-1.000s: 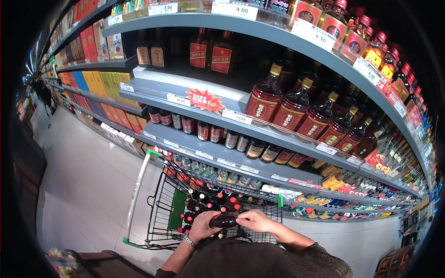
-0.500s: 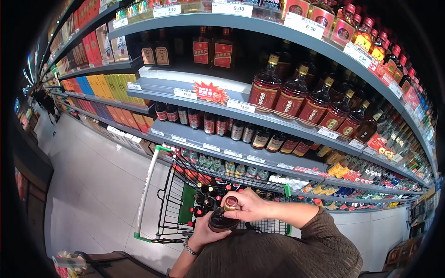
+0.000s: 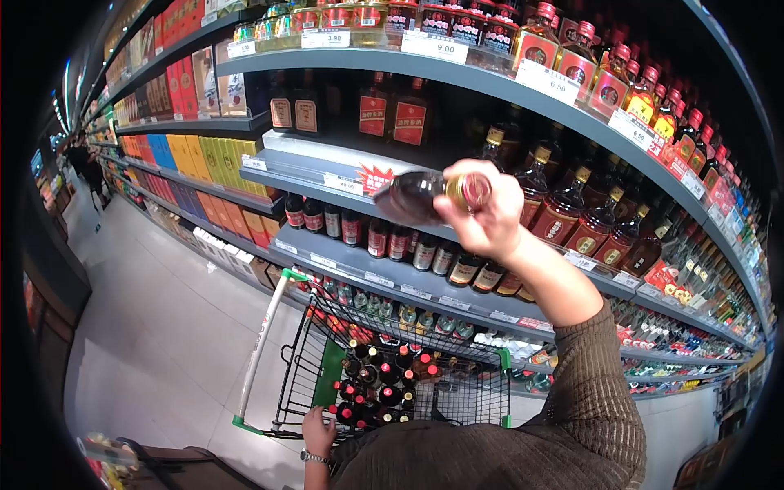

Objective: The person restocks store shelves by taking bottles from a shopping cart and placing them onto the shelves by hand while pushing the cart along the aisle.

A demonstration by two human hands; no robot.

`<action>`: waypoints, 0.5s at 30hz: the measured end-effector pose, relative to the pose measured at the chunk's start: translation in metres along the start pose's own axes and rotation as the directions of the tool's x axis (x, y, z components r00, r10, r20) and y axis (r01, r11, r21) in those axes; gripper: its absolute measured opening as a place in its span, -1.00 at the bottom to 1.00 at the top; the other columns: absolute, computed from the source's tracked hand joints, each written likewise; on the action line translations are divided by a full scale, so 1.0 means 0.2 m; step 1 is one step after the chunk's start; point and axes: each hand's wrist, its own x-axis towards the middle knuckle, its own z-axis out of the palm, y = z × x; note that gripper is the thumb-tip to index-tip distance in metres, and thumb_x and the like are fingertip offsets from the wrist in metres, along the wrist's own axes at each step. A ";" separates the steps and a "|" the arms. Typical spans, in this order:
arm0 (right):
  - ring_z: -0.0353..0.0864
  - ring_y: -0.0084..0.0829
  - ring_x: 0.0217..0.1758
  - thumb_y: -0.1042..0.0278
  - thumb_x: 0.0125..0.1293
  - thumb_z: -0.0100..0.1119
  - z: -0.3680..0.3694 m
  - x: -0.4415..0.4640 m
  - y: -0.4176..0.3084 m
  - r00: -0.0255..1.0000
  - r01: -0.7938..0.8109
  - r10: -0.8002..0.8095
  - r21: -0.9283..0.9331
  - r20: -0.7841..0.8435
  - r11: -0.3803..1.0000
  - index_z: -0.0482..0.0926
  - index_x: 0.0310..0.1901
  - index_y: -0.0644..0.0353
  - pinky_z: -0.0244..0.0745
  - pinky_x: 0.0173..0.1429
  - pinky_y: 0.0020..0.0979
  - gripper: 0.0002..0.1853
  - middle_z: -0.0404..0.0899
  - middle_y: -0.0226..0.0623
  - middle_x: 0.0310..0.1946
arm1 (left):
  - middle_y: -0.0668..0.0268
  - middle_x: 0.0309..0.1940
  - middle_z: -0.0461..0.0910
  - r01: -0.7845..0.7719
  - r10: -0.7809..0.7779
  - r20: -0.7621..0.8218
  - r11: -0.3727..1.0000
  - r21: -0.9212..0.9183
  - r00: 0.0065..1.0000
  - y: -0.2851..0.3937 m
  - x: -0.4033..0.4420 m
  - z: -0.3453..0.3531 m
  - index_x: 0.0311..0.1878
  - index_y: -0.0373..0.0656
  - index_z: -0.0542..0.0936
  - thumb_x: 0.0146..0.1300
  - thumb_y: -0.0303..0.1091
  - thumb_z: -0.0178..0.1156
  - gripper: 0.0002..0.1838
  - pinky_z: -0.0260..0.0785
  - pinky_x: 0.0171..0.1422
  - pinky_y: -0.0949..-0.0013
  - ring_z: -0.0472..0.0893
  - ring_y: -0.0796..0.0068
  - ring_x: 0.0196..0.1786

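A person's right hand (image 3: 490, 211) is raised before a grey metal store shelf (image 3: 286, 162), fingers wrapped around the gold-capped neck of a dark brown glass bottle (image 3: 407, 197). The bottle is in mid-air, tilted nearly sideways, base toward the left, near a row of red-labelled dark bottles (image 3: 563, 219). Below, the left hand (image 3: 318, 428) is beside a black wire shopping cart with green corners (image 3: 504, 359); I cannot tell whether it grips anything. Red- and pale-capped dark bottles (image 3: 388, 376) stand inside the cart.

Single head-worn view — forward and down, shelves (image 3: 347, 61) close ahead, cart (image 3: 331, 367) below.
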 end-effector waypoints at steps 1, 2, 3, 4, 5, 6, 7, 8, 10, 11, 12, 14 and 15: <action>0.66 -0.37 -0.51 0.36 0.13 0.45 0.02 0.02 0.06 0.999 -0.041 0.041 -0.008 0.014 0.999 0.56 -0.17 0.31 0.55 -0.39 -0.46 -0.68 0.62 -0.21 -0.48 | 0.06 -0.09 0.61 0.055 -0.056 0.026 0.998 0.017 0.998 -0.08 -0.07 0.05 -0.06 -0.20 0.58 0.01 -0.28 0.37 -0.60 0.40 0.12 0.06 0.58 0.00 -0.03; 0.66 -0.39 -0.52 0.36 0.14 0.44 0.04 0.04 0.13 0.996 -0.081 0.082 -0.016 0.026 0.997 0.56 -0.17 0.30 0.54 -0.40 -0.46 -0.70 0.62 -0.23 -0.49 | 0.08 -0.13 0.63 0.110 -0.112 0.051 0.993 0.036 0.992 -0.14 -0.12 0.08 -0.09 -0.17 0.60 0.02 -0.26 0.36 -0.63 0.40 0.11 0.04 0.59 0.02 -0.06; 0.65 -0.41 -0.53 0.36 0.16 0.44 0.07 0.05 0.20 0.999 -0.036 0.036 -0.032 -0.003 0.999 0.56 -0.19 0.28 0.54 -0.41 -0.47 -0.72 0.60 -0.25 -0.52 | 0.11 -0.16 0.64 0.089 -0.098 0.088 0.991 0.101 0.991 -0.19 -0.15 0.11 -0.13 -0.15 0.62 0.03 -0.24 0.33 -0.67 0.37 0.12 0.06 0.60 0.06 -0.07; 0.64 -0.40 -0.54 0.35 0.15 0.44 0.09 0.05 0.25 0.997 -0.075 0.075 -0.016 0.005 0.997 0.56 -0.19 0.27 0.53 -0.41 -0.46 -0.71 0.60 -0.24 -0.54 | 0.14 -0.19 0.65 0.066 -0.087 0.125 0.984 0.164 0.988 -0.21 -0.18 0.14 -0.16 -0.13 0.64 0.04 -0.22 0.29 -0.70 0.34 0.14 0.07 0.61 0.10 -0.08; 0.63 -0.39 -0.56 0.33 0.16 0.44 0.12 0.05 0.30 0.998 -0.063 0.064 -0.035 0.026 0.997 0.55 -0.20 0.25 0.53 -0.42 -0.45 -0.72 0.60 -0.24 -0.54 | 0.17 -0.22 0.66 0.040 -0.078 0.162 0.973 0.225 0.984 -0.24 -0.20 0.16 -0.20 -0.11 0.67 0.05 -0.21 0.26 -0.73 0.32 0.15 0.08 0.62 0.14 -0.10; 0.62 -0.37 -0.58 0.31 0.17 0.44 0.14 0.04 0.35 0.998 -0.049 0.052 -0.055 0.047 0.997 0.55 -0.21 0.24 0.52 -0.43 -0.44 -0.72 0.60 -0.24 -0.55 | 0.18 -0.24 0.67 0.039 -0.089 0.167 0.959 0.279 0.982 -0.23 -0.19 0.17 -0.22 -0.09 0.68 0.04 -0.19 0.24 -0.73 0.31 0.15 0.09 0.62 0.16 -0.10; 0.62 -0.35 -0.58 0.29 0.17 0.43 0.15 0.04 0.37 0.995 -0.053 0.060 -0.091 0.080 0.994 0.55 -0.22 0.23 0.52 -0.44 -0.43 -0.72 0.60 -0.24 -0.55 | 0.20 -0.26 0.67 0.038 -0.099 0.171 0.943 0.331 0.980 -0.21 -0.19 0.18 -0.24 -0.06 0.69 0.03 -0.17 0.23 -0.74 0.29 0.14 0.11 0.62 0.19 -0.11; 0.63 -0.33 -0.58 0.26 0.18 0.42 0.17 0.03 0.40 0.991 -0.054 0.069 -0.127 0.113 0.990 0.54 -0.22 0.22 0.52 -0.44 -0.41 -0.72 0.60 -0.24 -0.55 | 0.21 -0.27 0.68 0.035 -0.110 0.175 0.924 0.382 0.978 -0.20 -0.19 0.20 -0.26 -0.03 0.70 0.02 -0.15 0.21 -0.74 0.28 0.14 0.13 0.63 0.22 -0.12; 0.64 -0.31 -0.57 0.22 0.19 0.41 0.20 0.02 0.47 0.981 -0.104 0.129 -0.171 0.144 0.980 0.54 -0.22 0.21 0.52 -0.44 -0.39 -0.71 0.60 -0.23 -0.56 | 0.22 -0.30 0.68 0.072 -0.144 0.177 0.929 0.363 0.974 -0.18 -0.17 0.20 -0.27 -0.03 0.70 -0.02 -0.17 0.21 -0.74 0.31 0.12 0.12 0.64 0.23 -0.13; 0.64 -0.29 -0.57 0.21 0.20 0.40 0.21 0.01 0.51 0.973 -0.157 0.183 -0.181 0.140 0.971 0.54 -0.22 0.20 0.52 -0.44 -0.38 -0.71 0.61 -0.23 -0.56 | 0.22 -0.31 0.69 0.087 -0.160 0.181 0.931 0.355 0.971 -0.18 -0.16 0.20 -0.28 -0.02 0.71 -0.04 -0.19 0.22 -0.74 0.32 0.10 0.11 0.64 0.24 -0.14; 0.65 -0.28 -0.56 0.19 0.20 0.40 0.22 0.00 0.55 0.962 -0.211 0.238 -0.191 0.136 0.959 0.53 -0.22 0.19 0.52 -0.44 -0.37 -0.70 0.61 -0.23 -0.56 | 0.23 -0.32 0.69 0.082 -0.158 0.192 0.933 0.351 0.969 -0.19 -0.15 0.21 -0.29 -0.02 0.71 -0.05 -0.19 0.21 -0.74 0.34 0.07 0.11 0.65 0.24 -0.16; 0.69 -0.23 -0.49 0.11 0.20 0.39 0.24 0.00 0.62 0.931 -0.295 0.339 -0.271 0.136 0.917 0.54 -0.20 0.18 0.55 -0.37 -0.32 -0.66 0.62 -0.20 -0.55 | 0.23 -0.35 0.70 0.071 -0.153 0.218 0.936 0.344 0.964 -0.21 -0.13 0.22 -0.31 -0.03 0.71 -0.08 -0.20 0.19 -0.74 0.39 0.01 0.09 0.67 0.24 -0.19; 0.68 -0.21 -0.49 0.05 0.21 0.35 0.24 -0.01 0.65 0.913 -0.318 0.379 -0.317 0.153 0.894 0.54 -0.19 0.18 0.55 -0.36 -0.28 -0.64 0.62 -0.19 -0.56 | 0.23 -0.36 0.71 0.062 -0.145 0.226 0.939 0.339 0.963 -0.22 -0.13 0.22 -0.31 -0.03 0.71 -0.09 -0.21 0.18 -0.73 0.40 -0.03 0.09 0.68 0.23 -0.21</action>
